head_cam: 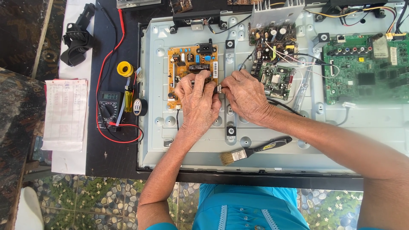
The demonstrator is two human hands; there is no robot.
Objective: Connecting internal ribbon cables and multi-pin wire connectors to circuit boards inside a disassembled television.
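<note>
An orange power circuit board (pixel 187 59) is mounted on the grey metal back panel (pixel 272 147) of an opened flat screen. My left hand (pixel 197 102) rests on the board's lower right part, fingers curled over it. My right hand (pixel 246 96) meets it from the right, and both pinch a small white cable connector (pixel 219 88) at the board's right edge. A thin black cable (pixel 283 104) runs from under my right hand to the right. What lies beneath my palms is hidden.
A paintbrush (pixel 255 150) lies on the panel in front of my hands. A green main board (pixel 366 68) and smaller boards (pixel 275 55) sit at right. To the left are a multimeter (pixel 109 110) with red leads, a solder spool (pixel 125 68), black tape (pixel 139 107) and papers (pixel 65 114).
</note>
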